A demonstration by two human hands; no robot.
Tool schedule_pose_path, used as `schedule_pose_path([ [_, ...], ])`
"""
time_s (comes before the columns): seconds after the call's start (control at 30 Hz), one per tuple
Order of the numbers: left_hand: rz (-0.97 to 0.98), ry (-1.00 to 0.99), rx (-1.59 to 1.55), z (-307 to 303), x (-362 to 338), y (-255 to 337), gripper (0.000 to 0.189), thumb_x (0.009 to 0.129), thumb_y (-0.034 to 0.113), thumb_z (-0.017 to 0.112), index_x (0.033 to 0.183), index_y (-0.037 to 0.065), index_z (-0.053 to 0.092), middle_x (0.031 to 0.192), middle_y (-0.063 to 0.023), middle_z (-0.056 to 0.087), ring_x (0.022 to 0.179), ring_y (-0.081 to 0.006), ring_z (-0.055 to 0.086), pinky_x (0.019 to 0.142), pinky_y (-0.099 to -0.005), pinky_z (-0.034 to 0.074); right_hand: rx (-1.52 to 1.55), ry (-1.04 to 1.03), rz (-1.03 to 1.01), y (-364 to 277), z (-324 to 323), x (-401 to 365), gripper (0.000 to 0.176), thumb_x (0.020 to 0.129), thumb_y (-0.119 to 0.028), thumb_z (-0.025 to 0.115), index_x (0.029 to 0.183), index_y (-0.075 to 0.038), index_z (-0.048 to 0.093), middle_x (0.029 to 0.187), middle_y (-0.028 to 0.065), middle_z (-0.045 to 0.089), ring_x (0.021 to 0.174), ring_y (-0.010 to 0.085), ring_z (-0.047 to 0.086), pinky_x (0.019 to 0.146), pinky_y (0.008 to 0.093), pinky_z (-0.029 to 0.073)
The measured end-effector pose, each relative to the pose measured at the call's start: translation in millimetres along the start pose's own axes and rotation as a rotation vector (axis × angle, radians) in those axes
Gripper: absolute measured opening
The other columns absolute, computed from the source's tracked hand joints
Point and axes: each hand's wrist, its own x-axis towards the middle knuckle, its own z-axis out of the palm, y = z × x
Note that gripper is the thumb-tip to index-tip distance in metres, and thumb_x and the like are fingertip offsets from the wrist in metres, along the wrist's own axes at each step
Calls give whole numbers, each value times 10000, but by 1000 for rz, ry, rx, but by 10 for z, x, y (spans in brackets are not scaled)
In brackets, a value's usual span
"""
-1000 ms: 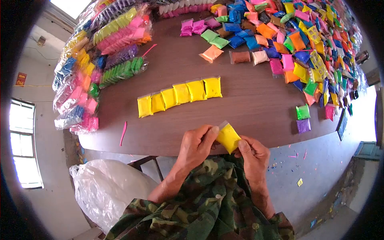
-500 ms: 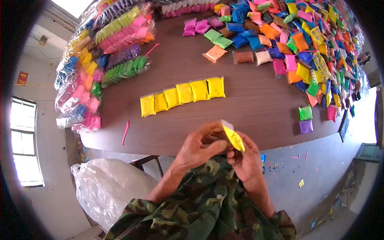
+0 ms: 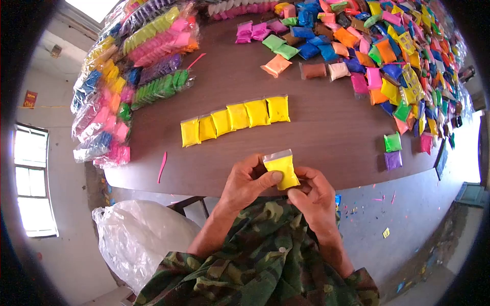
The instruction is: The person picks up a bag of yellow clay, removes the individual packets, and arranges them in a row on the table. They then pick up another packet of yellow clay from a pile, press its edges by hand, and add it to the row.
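Note:
A small yellow packet (image 3: 282,166) with a clear strip along its top is held upright above the table's near edge. My left hand (image 3: 244,184) pinches its left side, the thumb lying across the front. My right hand (image 3: 314,196) has its thumb and fingers closed at the packet's lower right corner. Just beyond my hands, several similar yellow packets (image 3: 238,117) lie side by side in a slightly slanting row on the brown table (image 3: 224,168).
Bundled colored packets in clear bags (image 3: 158,51) are stacked at the left. A large heap of loose multicolored packets (image 3: 388,56) covers the right. A pink strip (image 3: 162,167) lies near the front edge. Below left is a big clear plastic bag (image 3: 143,234).
The yellow packet has turned from nearly edge-on to showing its broad face. My left thumb now presses on its front, and my right hand has shifted slightly down around its corner.

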Motion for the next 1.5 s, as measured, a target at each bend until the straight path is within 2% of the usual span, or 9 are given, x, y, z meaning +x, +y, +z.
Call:
schedule_pose_path([
  [0.23, -25, 44, -127, 54, -21, -77, 351, 964, 236, 795, 1193, 3, 665, 1042, -27, 716, 937, -105, 652, 856, -276, 536, -105, 116, -120, 144, 11, -2, 358, 920, -33, 803, 1231, 65, 655, 1095, 99, 734, 946, 130, 710, 837, 257, 591],
  [0.43, 25, 95, -210, 97, -13, -222, 316, 975, 210, 778, 1196, 12, 668, 1041, -37, 716, 945, -109, 659, 866, -271, 532, -92, 153, -64, 141, 3, 2, 303, 924, -29, 795, 1183, 76, 679, 1068, 104, 737, 934, 132, 709, 822, 257, 587],
  [0.77, -27, 85, 28, 177, -40, -81, 208, 1010, 122, 718, 1157, -20, 676, 984, 9, 692, 894, -56, 612, 798, -242, 525, -224, 164, -60, 164, -2, 63, 258, 968, -57, 729, 1196, 57, 695, 1068, 60, 729, 876, 97, 675, 766, 241, 563],
  [0.87, 36, 153, 65, 72, -30, -17, 209, 1001, 133, 727, 1130, -27, 690, 970, 9, 694, 882, -61, 615, 790, -241, 525, -188, 100, -61, 110, 34, 33, 218, 995, -31, 670, 1195, 53, 697, 1085, 74, 730, 901, 120, 698, 774, 258, 580],
  [0.9, 11, 200, 125, -27, -24, 6, 285, 982, 115, 738, 1233, -14, 696, 1049, -32, 732, 927, -87, 660, 830, -261, 550, -211, 105, -90, 169, 0, 36, 224, 1024, -1, 595, 1224, 46, 683, 1113, 93, 734, 934, 148, 720, 780, 271, 592],
  [1.07, 86, 508, 382, -756, 56, 324, 223, 943, 106, 756, 1128, -18, 740, 946, -23, 734, 850, -74, 660, 752, -255, 547, -280, 138, -169, 183, -183, 92, 244, 1038, 14, 546, 1248, 22, 669, 1108, 99, 741, 955, 164, 734, 733, 266, 592],
  [1.13, 222, 577, 555, -1044, 115, 448, 287, 924, 87, 758, 1183, -27, 710, 925, -56, 748, 821, -96, 679, 728, -268, 553, -292, 144, -170, 179, -237, 117, 239, 1036, 11, 551, 1241, 17, 672, 1105, 97, 741, 953, 165, 735, 725, 266, 592],
  [1.33, 166, 619, 803, -1308, 290, 625, 473, 915, 109, 776, 1344, -12, 619, 930, -95, 764, 828, -109, 697, 724, -266, 548, -310, 153, -120, 160, -236, 160, 233, 1039, -12, 559, 1239, 15, 673, 1106, 105, 742, 944, 156, 734, 711, 256, 588],
  [1.5, 143, 602, 917, -1357, 353, 505, 471, 916, 131, 783, 1345, 11, 631, 992, -128, 769, 854, -155, 718, 734, -301, 572, -322, 138, -122, 184, -276, 178, 230, 1044, -32, 569, 1247, 13, 667, 1103, 100, 742, 925, 146, 730, 711, 255, 588],
])
